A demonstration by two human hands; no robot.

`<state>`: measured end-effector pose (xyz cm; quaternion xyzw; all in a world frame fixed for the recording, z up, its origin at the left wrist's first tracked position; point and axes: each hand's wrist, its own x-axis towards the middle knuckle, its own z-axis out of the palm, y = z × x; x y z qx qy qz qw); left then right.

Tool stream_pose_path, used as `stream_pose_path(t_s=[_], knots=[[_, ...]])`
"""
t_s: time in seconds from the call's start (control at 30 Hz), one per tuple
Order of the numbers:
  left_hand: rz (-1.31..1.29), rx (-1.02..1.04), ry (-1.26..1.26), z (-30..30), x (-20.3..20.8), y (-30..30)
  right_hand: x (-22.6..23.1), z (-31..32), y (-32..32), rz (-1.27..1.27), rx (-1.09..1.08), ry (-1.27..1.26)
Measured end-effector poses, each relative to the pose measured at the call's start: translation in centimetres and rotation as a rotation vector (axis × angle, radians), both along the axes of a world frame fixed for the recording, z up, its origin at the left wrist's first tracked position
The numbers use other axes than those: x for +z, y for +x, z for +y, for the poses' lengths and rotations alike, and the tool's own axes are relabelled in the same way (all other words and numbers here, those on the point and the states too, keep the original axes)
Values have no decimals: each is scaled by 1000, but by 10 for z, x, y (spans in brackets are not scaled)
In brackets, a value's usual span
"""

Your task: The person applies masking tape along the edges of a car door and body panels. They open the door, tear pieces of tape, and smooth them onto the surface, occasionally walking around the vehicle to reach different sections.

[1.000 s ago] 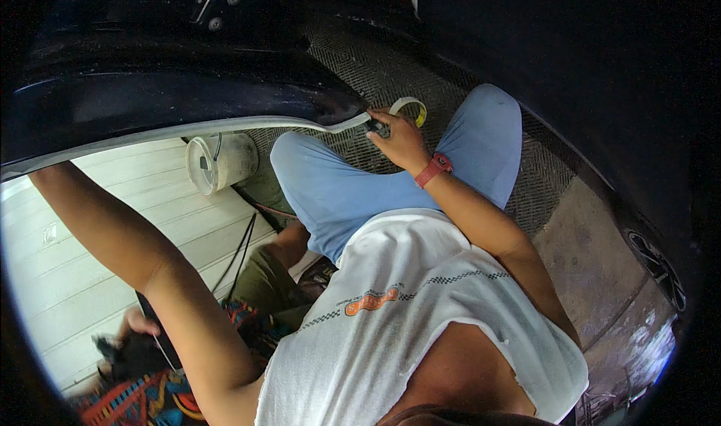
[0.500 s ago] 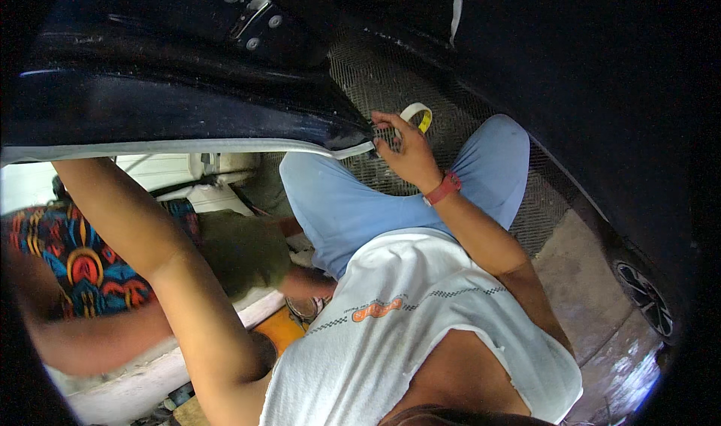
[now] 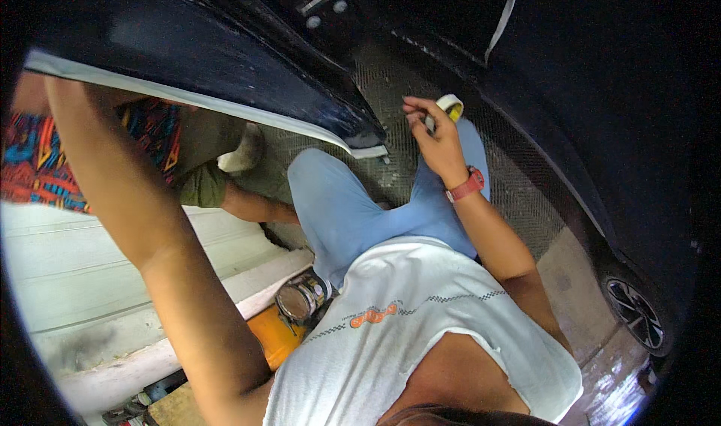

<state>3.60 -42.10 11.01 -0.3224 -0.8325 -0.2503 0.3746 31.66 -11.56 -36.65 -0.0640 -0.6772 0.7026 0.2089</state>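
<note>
A dark blue car door crosses the upper left, and a pale strip of tape runs along its lower edge to the corner. My left forearm reaches up to this edge at the far left; the door hides my left hand. To the right of the door's corner, my right hand is apart from the door. It holds a roll of white masking tape with a yellow inside, its fingers curled and partly blurred.
Below the door are another person's patterned shorts and leg. A white ribbed panel lies at left. Near my hip are a tin can and an orange object. The dark car body and a wheel bound the right.
The door now slants, with its left end farther up in the view. My right hand has moved right, away from the corner, carrying the tape roll. The other person has shifted upward.
</note>
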Motion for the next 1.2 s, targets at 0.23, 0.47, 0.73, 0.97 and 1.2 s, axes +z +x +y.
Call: stream_pose_path(t_s=[0.23, 0.47, 0.73, 0.97, 1.2], knots=[[-35, -188, 145, 22, 11, 26, 65, -5, -10, 162, -95, -12], [66, -533, 474, 59, 2, 64, 178, -2, -11, 476, 68, 0], [371, -239, 198, 69, -64, 265, 282, -11, 5, 974, 308, 435], [-11, -419, 213, 74, -96, 284, 324, -15, 22, 998, 439, 603], [25, -576, 316, 80, -88, 278, 345, -8, 25, 1076, 321, 762]])
